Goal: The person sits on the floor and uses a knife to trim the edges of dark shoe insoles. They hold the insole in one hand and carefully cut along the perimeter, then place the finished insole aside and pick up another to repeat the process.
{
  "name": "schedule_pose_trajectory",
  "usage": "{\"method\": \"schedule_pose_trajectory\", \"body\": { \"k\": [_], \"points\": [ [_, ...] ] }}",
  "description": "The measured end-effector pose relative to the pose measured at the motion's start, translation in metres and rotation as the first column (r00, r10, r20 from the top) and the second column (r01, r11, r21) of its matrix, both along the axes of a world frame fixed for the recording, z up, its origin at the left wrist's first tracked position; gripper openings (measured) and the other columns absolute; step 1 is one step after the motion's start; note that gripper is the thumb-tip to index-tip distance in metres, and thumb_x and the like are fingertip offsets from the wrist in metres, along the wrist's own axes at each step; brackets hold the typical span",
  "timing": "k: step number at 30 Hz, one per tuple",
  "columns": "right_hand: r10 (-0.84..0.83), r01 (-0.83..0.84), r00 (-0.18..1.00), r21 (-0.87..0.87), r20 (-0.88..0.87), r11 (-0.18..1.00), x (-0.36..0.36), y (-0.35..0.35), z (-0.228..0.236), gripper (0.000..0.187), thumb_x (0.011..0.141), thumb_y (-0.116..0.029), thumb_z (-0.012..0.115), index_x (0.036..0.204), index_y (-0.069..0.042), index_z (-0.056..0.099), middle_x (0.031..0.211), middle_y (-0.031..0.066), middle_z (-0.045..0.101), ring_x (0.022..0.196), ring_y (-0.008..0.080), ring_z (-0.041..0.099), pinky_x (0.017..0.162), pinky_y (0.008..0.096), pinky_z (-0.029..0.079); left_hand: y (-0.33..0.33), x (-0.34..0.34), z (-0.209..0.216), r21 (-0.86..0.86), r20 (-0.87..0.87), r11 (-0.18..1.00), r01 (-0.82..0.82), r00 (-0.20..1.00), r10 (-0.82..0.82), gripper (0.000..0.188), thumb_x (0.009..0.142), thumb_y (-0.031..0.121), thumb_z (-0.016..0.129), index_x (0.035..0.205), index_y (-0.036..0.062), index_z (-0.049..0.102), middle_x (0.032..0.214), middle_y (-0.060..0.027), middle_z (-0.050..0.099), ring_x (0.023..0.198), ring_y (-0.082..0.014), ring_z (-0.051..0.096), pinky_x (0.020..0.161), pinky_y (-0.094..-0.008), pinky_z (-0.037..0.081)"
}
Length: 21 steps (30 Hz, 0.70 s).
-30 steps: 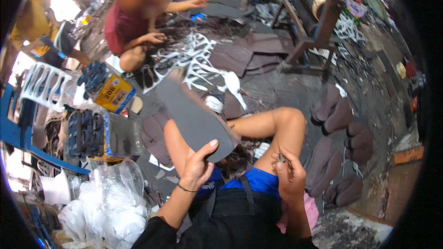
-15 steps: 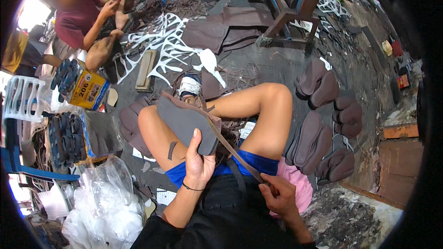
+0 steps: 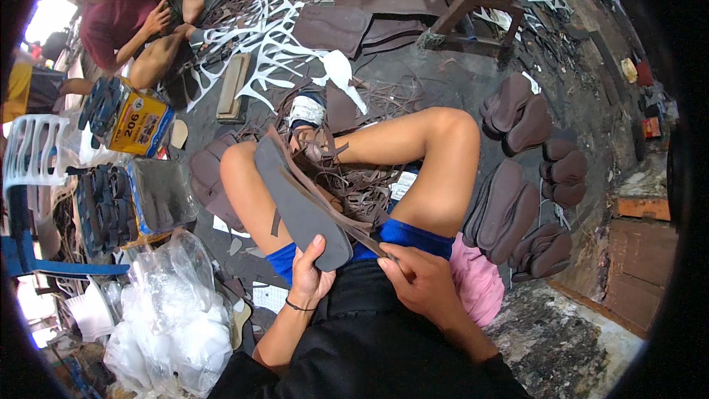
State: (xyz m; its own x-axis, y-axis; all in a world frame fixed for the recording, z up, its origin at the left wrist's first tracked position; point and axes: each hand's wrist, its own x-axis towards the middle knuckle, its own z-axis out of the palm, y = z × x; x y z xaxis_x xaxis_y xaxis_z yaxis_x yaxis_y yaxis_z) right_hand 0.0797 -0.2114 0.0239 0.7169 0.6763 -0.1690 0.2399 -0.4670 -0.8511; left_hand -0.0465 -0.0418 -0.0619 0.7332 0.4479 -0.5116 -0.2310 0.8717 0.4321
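Across my lap lies a grey shoe sole (image 3: 299,203) with a brown layer along its right side. My left hand (image 3: 310,281) is closed around its near end, thumb on top of the grey face. A thin brown strip (image 3: 362,236) runs from the sole's right edge to my right hand (image 3: 422,281). There my fingers pinch the strip's near end; whether they hold anything more is hidden. Loose brown offcuts (image 3: 362,192) lie heaped between my legs, just beyond the sole.
Stacks of brown soles (image 3: 495,207) stand on the floor to the right. At the left are a clear plastic bag (image 3: 170,325) and a yellow box (image 3: 140,129). White cut-out sheet scraps (image 3: 273,52) lie ahead, near a metal stand (image 3: 480,0). Another person (image 3: 111,29) sits at the far left.
My right hand has moved up and left, closer to the sole, still gripping the strip. The sole has tilted and come slightly nearer, showing more of its brown side.
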Motion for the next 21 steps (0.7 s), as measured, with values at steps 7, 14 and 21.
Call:
{"method": "schedule_pose_trajectory", "body": {
  "k": [7,14,21],
  "points": [
    [0.093,-0.09,0.995,0.114,-0.02,0.989,0.01,0.047,-0.013,0.024,0.091,-0.021,0.071,0.109,-0.005,0.07,0.085,0.0171,0.07,0.073,0.0331,0.069,0.063,0.0384,0.054,0.001,-0.022,-0.007,0.002,0.001,1.0,0.027,1.0,-0.027,0.042,0.095,0.016,0.065,0.131,0.0029,0.05,0.116,-0.0105,0.065,0.104,-0.0239,0.067,0.094,-0.0392,0.056],
    [0.056,-0.057,0.994,-0.004,-0.091,0.998,-0.002,-0.003,-0.008,0.027,0.093,-0.026,0.069,0.112,-0.008,0.071,0.078,0.0142,0.068,0.064,0.0288,0.066,0.061,0.0372,0.054,-0.003,-0.021,-0.009,-0.021,-0.098,0.996,-0.082,0.992,0.079,0.035,0.098,0.031,0.063,0.117,0.0023,0.06,0.101,-0.0118,0.07,0.082,-0.0232,0.072,0.061,-0.0311,0.062],
    [0.082,-0.091,0.992,0.098,0.095,0.991,0.009,0.052,-0.051,0.027,0.091,-0.025,0.071,0.11,-0.007,0.071,0.083,0.0134,0.069,0.069,0.0313,0.067,0.063,0.0401,0.053,0.003,-0.033,-0.006,0.01,-0.104,1.0,0.012,0.994,-0.011,0.036,0.097,0.03,0.064,0.118,0.0018,0.058,0.1,-0.0118,0.068,0.083,-0.0229,0.072,0.066,-0.0332,0.062]
  ]
}}
